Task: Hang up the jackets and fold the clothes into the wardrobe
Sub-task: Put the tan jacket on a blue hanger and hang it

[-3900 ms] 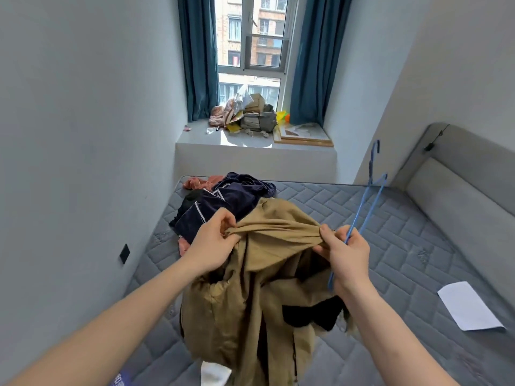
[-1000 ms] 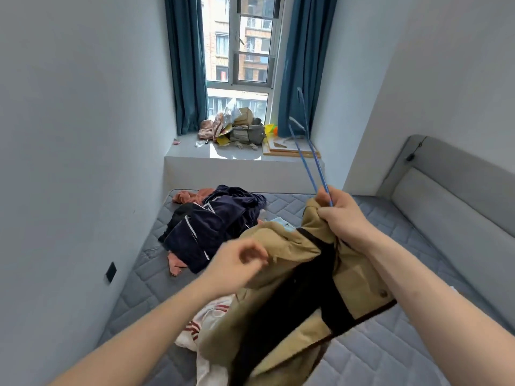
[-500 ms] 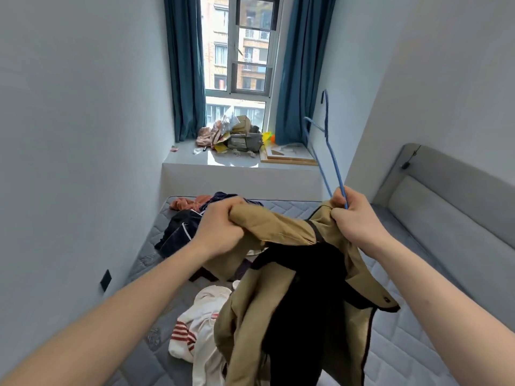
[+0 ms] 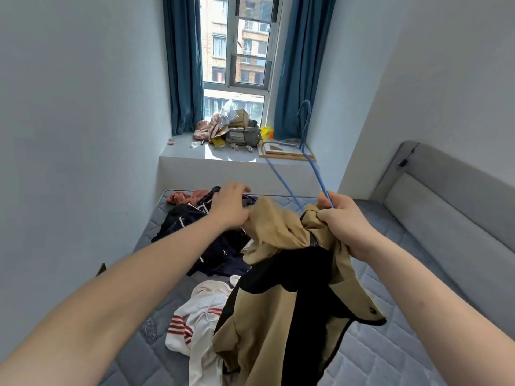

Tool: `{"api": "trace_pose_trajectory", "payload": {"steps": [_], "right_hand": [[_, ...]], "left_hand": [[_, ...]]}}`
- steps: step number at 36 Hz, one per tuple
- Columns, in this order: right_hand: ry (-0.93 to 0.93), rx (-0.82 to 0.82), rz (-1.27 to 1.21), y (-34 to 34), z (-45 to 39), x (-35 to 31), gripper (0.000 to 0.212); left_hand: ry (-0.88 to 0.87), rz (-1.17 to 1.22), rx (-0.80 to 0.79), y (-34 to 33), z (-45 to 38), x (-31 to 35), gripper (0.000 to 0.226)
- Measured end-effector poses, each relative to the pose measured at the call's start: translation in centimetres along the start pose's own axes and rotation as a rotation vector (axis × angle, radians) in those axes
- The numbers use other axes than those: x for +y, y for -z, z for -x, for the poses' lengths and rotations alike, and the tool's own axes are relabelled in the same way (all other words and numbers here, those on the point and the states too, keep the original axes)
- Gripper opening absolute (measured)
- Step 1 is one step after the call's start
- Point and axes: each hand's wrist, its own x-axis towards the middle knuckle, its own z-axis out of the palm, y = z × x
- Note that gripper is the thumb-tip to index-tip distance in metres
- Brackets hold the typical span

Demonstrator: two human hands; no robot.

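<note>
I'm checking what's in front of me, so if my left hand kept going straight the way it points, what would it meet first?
Most likely the navy garment heaped on the mattress just beyond the left hand; past that, the window ledge. Depth is hard to judge from this view.

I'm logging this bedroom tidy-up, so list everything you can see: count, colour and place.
jacket: one, tan with black lining, held up over the bed
hanger: one, blue, above the right hand
dark clothes: pile, navy, on the mattress
striped top: one, white and red, on the mattress
pink cloth: one, far end of the mattress
mattress: one, grey
curtains: two, teal, beside the window
clutter: heap, mixed, windowsill
left hand: grip on jacket
right hand: grip on hanger and jacket
</note>
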Motion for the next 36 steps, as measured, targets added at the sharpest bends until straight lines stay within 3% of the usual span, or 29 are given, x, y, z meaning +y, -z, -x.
{"api": "trace_pose_trajectory", "payload": {"steps": [2,5,8,10,12,14,15,18,20,22,25,28,32,36], "right_hand": [[0.001,0.012,0.006,0.3,0.1,0.2,0.038],[-0.041,0.049,0.009,0.9,0.4,1.0,0.037],[-0.143,0.127,-0.060,1.2,0.3,1.9,0.038],[-0.233,0.189,-0.136,0.8,0.0,2.3,0.040],[-0.338,0.225,-0.272,0.1,-0.3,2.4,0.043],[-0.421,0.238,-0.456,-0.9,-0.8,2.6,0.043],[-0.444,0.230,-0.533,-1.5,-1.0,2.6,0.041],[-0.430,0.220,-0.657,-3.5,-1.5,1.8,0.039],[-0.399,0.229,-0.708,-4.6,-1.7,1.0,0.040],[-0.375,0.213,-0.745,-5.7,-1.8,0.3,0.036],[-0.374,0.241,-0.726,-6.7,-2.2,-0.5,0.025],[-0.351,0.322,-0.743,-6.5,-2.6,-1.3,0.030],[-0.356,0.307,-0.868,-5.5,-3.0,-1.4,0.032],[-0.361,0.230,-0.886,-3.6,-3.2,-1.2,0.033]], "left_hand": [[0.104,0.120,-0.084,-2.4,1.8,-1.7,0.060],[0.190,0.401,-0.108,-4.5,5.0,-3.5,0.049],[0.253,0.590,0.101,-3.6,6.9,-3.0,0.037],[0.183,0.668,0.250,-1.3,8.0,-1.0,0.026],[0.075,0.733,0.261,1.1,9.5,1.8,0.015],[-0.013,0.804,0.077,2.3,11.5,4.4,0.013],[-0.028,0.812,-0.077,2.3,12.8,5.4,0.024],[-0.004,0.573,-0.533,0.3,16.3,7.3,0.064],[0.033,0.358,-0.645,-2.0,17.4,7.5,0.101],[0.098,0.369,-0.537,-4.2,17.1,7.3,0.114],[0.147,0.432,-0.162,-6.5,15.4,5.6,0.091],[0.128,0.443,0.040,-7.2,13.3,2.7,0.071],[0.178,0.668,0.031,-4.8,10.5,0.7,0.019],[0.086,0.559,0.025,-0.4,7.4,-1.6,0.037]]}}
